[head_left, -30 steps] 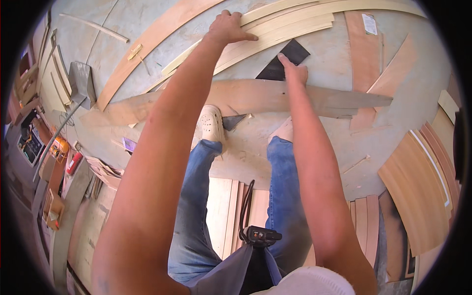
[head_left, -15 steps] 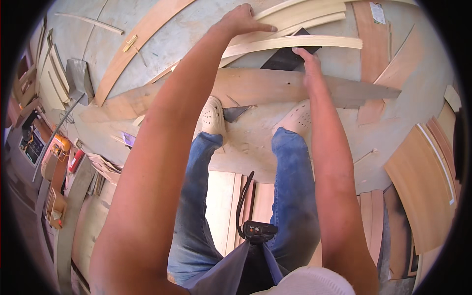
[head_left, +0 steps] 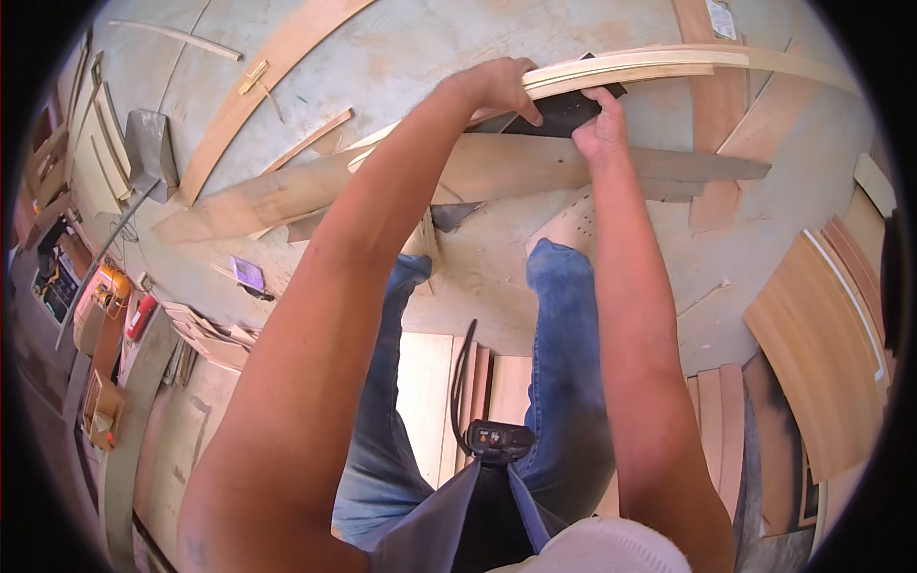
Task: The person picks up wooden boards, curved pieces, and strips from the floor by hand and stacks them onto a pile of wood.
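A bundle of thin pale wooden strips (head_left: pixel 650 71) runs crosswise at the far side, lying close together. My left hand (head_left: pixel 504 88) is closed round the bundle near its left part, fingers over the top and thumb on the near side. Against the near edge of the same strips is my right hand (head_left: pixel 604 126), its fingers curled and partly hidden. Beneath the strips and between the hands lies a black flat piece (head_left: pixel 556 116). A long, tapered wooden plank (head_left: pixel 506 164) lies just nearer to me, below both hands.
Curved wooden panels (head_left: pixel 821 353) stack at the right. A dustpan (head_left: pixel 150 153) with a long handle stands at the left, near a curved board (head_left: pixel 258 91). A purple object (head_left: pixel 247 274) sits on the floor. More boards (head_left: pixel 425 396) lie between my legs.
The separate strips have come together into one bundle, and the nearer strip has risen to the others. My left hand moved right and nearer, closing round them; my right hand shifted slightly.
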A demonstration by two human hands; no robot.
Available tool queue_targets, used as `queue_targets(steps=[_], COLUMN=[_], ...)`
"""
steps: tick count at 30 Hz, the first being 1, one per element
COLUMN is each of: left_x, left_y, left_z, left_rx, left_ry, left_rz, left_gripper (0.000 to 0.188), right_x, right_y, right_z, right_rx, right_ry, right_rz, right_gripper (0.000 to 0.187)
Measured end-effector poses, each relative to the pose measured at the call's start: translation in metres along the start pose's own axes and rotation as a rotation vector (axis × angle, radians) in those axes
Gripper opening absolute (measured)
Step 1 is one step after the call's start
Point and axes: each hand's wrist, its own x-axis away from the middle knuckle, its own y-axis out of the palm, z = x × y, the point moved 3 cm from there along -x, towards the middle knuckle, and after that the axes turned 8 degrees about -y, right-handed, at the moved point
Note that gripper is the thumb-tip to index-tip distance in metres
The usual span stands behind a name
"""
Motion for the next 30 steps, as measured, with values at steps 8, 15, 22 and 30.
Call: queue_targets(steps=[8,15,22,30], left_x=[0.031,0.081,0.181,0.365], left_y=[-0.008,-0.037,-0.116,-0.278], left_z=[0.019,0.03,0.07,0.148], left_rx=[-0.08,0.237,0.223,0.135], left_ry=[0.008,0.243,0.242,0.581], left_rz=[-0.153,-0.044,-0.039,0.373], left_gripper=[0.067,0.085,0.09,0.081], right_x=[0.033,0.093,0.162,0.301], right_y=[-0.001,0.039,0.137,0.313], right_z=[-0.023,-0.041,-0.088,-0.183], right_rx=[0.027,-0.004,-0.03,0.194], right_ry=[-0.164,-0.355,-0.488,-0.75], right_rz=[-0.062,-0.098,-0.294,-0.607], right_gripper=[0.028,0.036,0.038,0.035])
